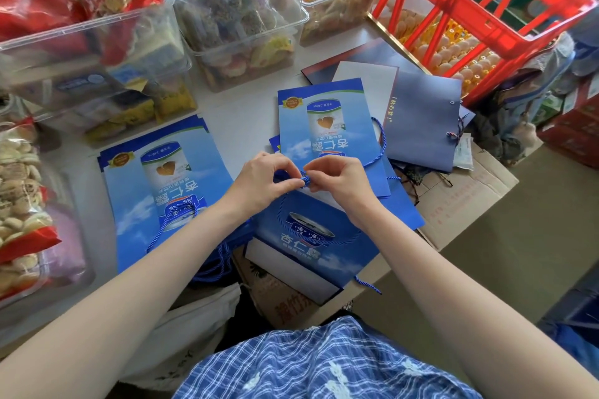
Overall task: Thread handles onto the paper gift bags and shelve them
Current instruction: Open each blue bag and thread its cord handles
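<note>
A blue paper gift bag [311,246] lies flat in front of me with a blue twisted cord [282,220] looping across its face. My left hand [262,178] and my right hand [337,178] meet at the bag's top edge. Both pinch the same cord end, which is bunched into a small knot [305,181] between their fingertips. A stack of matching blue bags [162,191] with a cord handle lies at the left. More blue bags [327,126] lie behind my hands.
Clear plastic bins of packaged snacks [233,19] line the back and left. A red crate [479,10] stands at back right. Dark navy bags [421,120] lie beside it. Cardboard boxes [463,204] sit under the bags on the right. Loose blue cords [214,266] lie near the table edge.
</note>
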